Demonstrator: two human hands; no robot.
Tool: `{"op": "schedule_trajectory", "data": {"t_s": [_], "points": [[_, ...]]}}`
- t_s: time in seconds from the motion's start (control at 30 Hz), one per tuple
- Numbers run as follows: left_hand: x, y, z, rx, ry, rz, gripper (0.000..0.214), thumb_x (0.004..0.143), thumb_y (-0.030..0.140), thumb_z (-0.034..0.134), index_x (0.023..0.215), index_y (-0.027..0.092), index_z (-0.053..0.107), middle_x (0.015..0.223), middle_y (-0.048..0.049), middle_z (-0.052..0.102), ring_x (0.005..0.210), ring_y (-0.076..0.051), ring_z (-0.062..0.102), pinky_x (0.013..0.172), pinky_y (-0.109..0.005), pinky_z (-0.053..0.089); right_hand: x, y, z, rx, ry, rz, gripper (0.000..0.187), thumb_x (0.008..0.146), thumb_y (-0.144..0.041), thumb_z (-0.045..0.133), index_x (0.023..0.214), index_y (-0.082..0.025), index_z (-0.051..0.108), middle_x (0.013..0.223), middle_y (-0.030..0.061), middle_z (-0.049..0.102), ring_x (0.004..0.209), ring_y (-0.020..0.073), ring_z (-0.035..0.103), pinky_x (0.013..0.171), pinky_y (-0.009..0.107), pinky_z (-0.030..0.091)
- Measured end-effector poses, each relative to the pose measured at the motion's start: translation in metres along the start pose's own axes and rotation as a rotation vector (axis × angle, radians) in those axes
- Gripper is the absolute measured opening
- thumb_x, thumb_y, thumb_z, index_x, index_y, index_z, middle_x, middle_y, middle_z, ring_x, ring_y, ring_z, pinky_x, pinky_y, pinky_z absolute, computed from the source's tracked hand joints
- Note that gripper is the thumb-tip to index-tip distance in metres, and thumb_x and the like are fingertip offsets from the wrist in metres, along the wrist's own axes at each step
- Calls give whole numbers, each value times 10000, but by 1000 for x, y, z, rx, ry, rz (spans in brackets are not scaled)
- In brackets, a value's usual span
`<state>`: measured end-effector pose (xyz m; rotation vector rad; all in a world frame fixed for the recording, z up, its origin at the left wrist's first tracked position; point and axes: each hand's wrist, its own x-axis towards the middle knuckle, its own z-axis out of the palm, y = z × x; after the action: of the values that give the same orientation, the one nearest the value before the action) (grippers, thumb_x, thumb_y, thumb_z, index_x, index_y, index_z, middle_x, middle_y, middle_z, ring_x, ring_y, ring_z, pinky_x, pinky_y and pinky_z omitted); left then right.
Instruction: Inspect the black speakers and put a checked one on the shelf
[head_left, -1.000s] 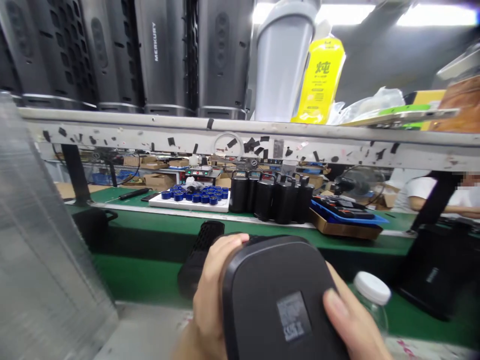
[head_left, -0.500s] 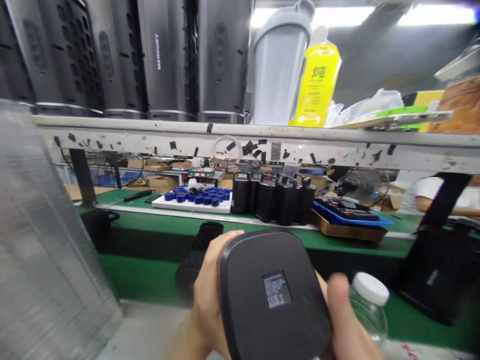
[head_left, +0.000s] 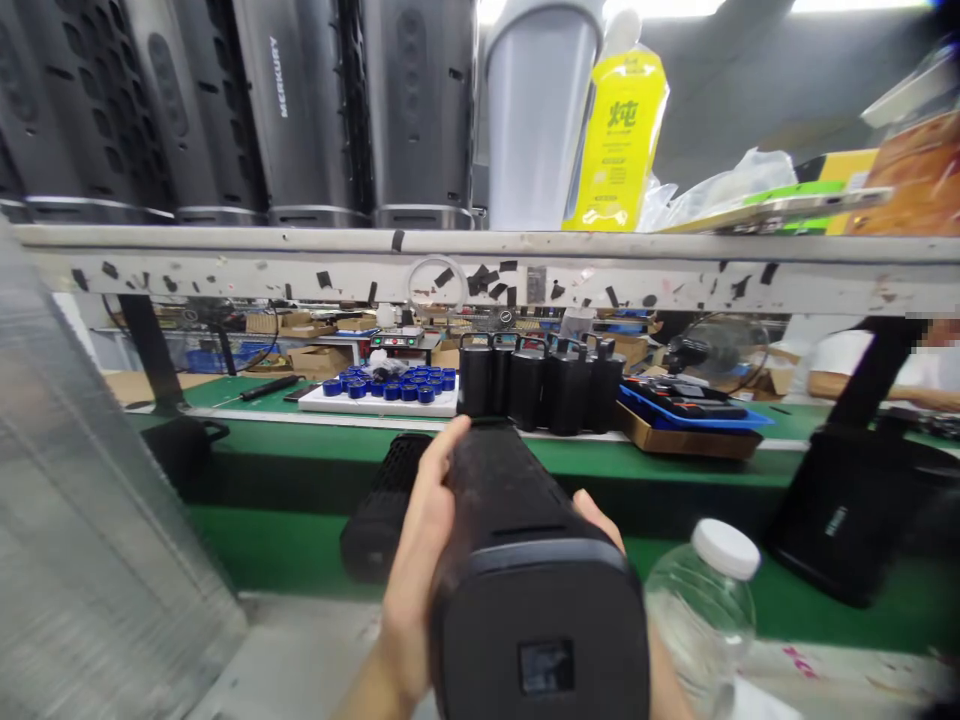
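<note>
room: your long black plastic speaker body [head_left: 540, 610] fills the lower centre of the frame. a black perforated speaker [head_left: 382, 505] lies just beside your left hand [head_left: 418, 560], with open green mat [head_left: 285, 550] further left.
edges: a clear plastic bottle with white cap [head_left: 705, 600] stands just right of it. a white taped shelf edge [head_left: 480, 265] runs across above, and a ribbed translucent sheet stack [head_left: 90, 520] closes the left.
axis: the long axis runs away from you toward the centre, near end facing you.
look: matte, rounded corners, small grey label on the end face.
grip: your left hand wraps the left flank. your right hand [head_left: 598, 517] grasps the right flank, mostly hidden.
</note>
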<state>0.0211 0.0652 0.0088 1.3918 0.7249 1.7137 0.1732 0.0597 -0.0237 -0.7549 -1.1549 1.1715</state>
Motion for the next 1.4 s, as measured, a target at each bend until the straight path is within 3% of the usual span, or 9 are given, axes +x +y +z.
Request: {"op": "schedule_trajectory", "data": {"t_s": [0.1, 0.23, 0.3, 0.47, 0.6, 0.8, 0.93, 1.07, 1.4], "points": [[9, 2, -8, -278, -59, -411, 574, 848, 578, 639, 1281, 201, 627, 1313, -99, 657, 1321, -314, 534, 1116, -405, 442, -8, 1, 8, 50, -16, 41, 844, 853, -660, 640, 1527, -285, 298, 1562, 27, 334, 1409, 263, 361, 1141, 413, 378], [13, 4, -15, -493, -175, -916, 573, 837, 521, 671, 1189, 69, 660, 986, -171, 763, 974, -337, 728, 873, -410, 591, -21, -2, 17, -186, -19, -62, 1007, 752, -601, 791, 1543, -358, 218, 1624, -40, 131, 1494, 232, 95, 1236, 458, 65], [12, 4, -14, -478, -128, -900, 520, 820, 451, 713, 1178, 77, 662, 923, -151, 771, 859, -302, 750, 780, -364, 611, -21, -2, 18, -151, -70, -27, 997, 760, -629, 758, 1544, -387, 191, 1624, -61, 115, 1490, 236, 107, 1231, 476, 68], [7, -1, -7, -421, -45, -699, 466, 800, 348, 748, 1209, 151, 642, 974, -112, 764, 771, -232, 745, 671, -289, 603, -8, 0, 13, 82, -110, 67, 1002, 777, -569, 722, 1563, -371, 134, 1600, 3, 239, 1415, 302, 327, 1147, 482, 322], [2, 1, -1, -387, -55, -640, 487, 800, 367, 748, 1227, 170, 621, 1088, -120, 739, 933, -272, 733, 806, -344, 597, -5, -3, 9, 27, -103, 56, 1040, 776, -605, 705, 1576, -335, 97, 1591, 20, 267, 1426, 299, 315, 1149, 458, 325], [-5, 10, 6, -163, -168, -356, 632, 778, 261, 805, 1342, 257, 520, 1298, -59, 655, 1192, -268, 624, 1057, -381, 475, -13, -11, 9, -163, -1, 74, 862, 870, -610, 671, 1541, -393, 176, 1604, -38, 209, 1461, 241, 223, 1233, 435, 171], [-1, -4, 1, -216, -155, -432, 770, 759, 444, 812, 1407, 240, 450, 1335, -96, 623, 1235, -316, 585, 1063, -431, 465, -16, -13, 13, -103, 46, 110, 865, 843, -605, 718, 1514, -400, 211, 1550, -27, 331, 1417, 236, 328, 1199, 375, 287], [6, -18, -6, -355, -110, -512, 649, 788, 595, 718, 1268, 174, 601, 1249, -108, 674, 1224, -320, 587, 1045, -387, 475, -12, -7, 12, -211, 32, 41, 973, 770, -571, 785, 1537, -331, 235, 1483, 61, 437, 1366, 300, 413, 1126, 440, 397], [9, -33, -13, -221, -57, -440, 469, 751, 476, 734, 1042, 122, 634, 1046, -124, 711, 977, -286, 679, 835, -342, 523, -3, 7, 14, -310, 11, -28, 966, 696, -568, 814, 1493, -280, 350, 1390, 95, 528, 1297, 326, 487, 1088, 463, 429]]}}
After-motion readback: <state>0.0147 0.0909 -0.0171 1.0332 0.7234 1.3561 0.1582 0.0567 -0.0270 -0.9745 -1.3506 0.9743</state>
